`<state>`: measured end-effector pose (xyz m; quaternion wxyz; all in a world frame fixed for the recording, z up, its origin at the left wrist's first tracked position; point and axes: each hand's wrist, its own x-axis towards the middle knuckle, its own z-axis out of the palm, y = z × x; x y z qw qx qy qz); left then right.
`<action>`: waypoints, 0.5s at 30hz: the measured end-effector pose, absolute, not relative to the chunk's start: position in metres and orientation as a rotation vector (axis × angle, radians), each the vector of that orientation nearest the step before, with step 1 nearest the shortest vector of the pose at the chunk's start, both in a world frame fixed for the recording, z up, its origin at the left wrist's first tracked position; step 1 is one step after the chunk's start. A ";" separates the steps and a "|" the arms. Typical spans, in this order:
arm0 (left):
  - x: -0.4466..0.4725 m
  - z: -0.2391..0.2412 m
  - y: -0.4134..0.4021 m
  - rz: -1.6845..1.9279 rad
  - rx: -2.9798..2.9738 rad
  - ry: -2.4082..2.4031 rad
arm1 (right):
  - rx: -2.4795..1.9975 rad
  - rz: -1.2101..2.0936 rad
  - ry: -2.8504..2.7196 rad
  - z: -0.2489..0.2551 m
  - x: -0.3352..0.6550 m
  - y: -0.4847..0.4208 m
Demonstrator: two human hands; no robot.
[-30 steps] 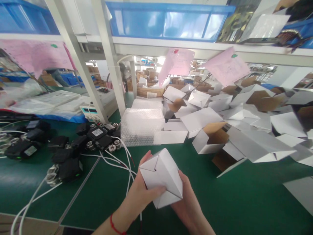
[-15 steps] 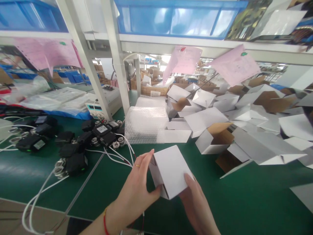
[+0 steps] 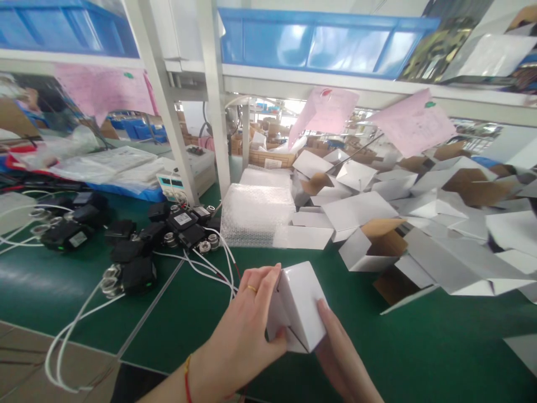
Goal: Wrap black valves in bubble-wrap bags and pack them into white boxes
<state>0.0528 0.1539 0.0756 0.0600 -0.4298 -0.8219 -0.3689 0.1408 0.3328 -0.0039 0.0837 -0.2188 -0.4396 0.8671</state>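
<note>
Both hands had a firm grip on one small white cardboard box [image 3: 300, 305], which was between them, above the green tabletop [image 3: 419, 347] and near its front edge. The left hand [image 3: 247, 330] pressed on the left side of the box: its fingers [image 3: 268, 280] lay along the upper left edge, and the thumb was at the lower left corner. A thin gold ring [image 3: 251, 289] was on one finger, and a red string bracelet [image 3: 187, 378] was around the wrist. The right hand [image 3: 339, 358] supported the box from below and from the right, with one finger lying on the right front face. The box was tilted, so one corner pointed to the camera, and its flaps looked closed.

Just behind the hands, white wires [image 3: 210, 263] ran across the tabletop to a group of black electronic modules with metal connectors [image 3: 168, 229]. More of these black modules [image 3: 62, 238] lay further to the left. Behind the box, a stack of clear bubble-wrap sheets [image 3: 255, 215] rested on the tabletop. To the right of it there was a big pile of open white cardboard boxes with brown insides [image 3: 419, 224], well apart from the hands. Pink paper sheets [image 3: 323, 112] hung from the white metal shelf [image 3: 335, 84] above, and blue plastic bins [image 3: 319, 47] stood on this shelf.
</note>
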 end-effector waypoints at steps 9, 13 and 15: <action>0.050 0.069 0.154 -1.174 -1.276 -2.567 | -0.666 2.533 -1.348 -0.005 0.145 0.337; 0.051 0.061 0.156 -1.170 -1.243 -2.508 | -0.621 2.487 -1.464 0.009 0.152 0.335; 0.051 0.059 0.155 -1.161 -1.239 -2.479 | -0.620 2.470 -1.504 0.016 0.154 0.333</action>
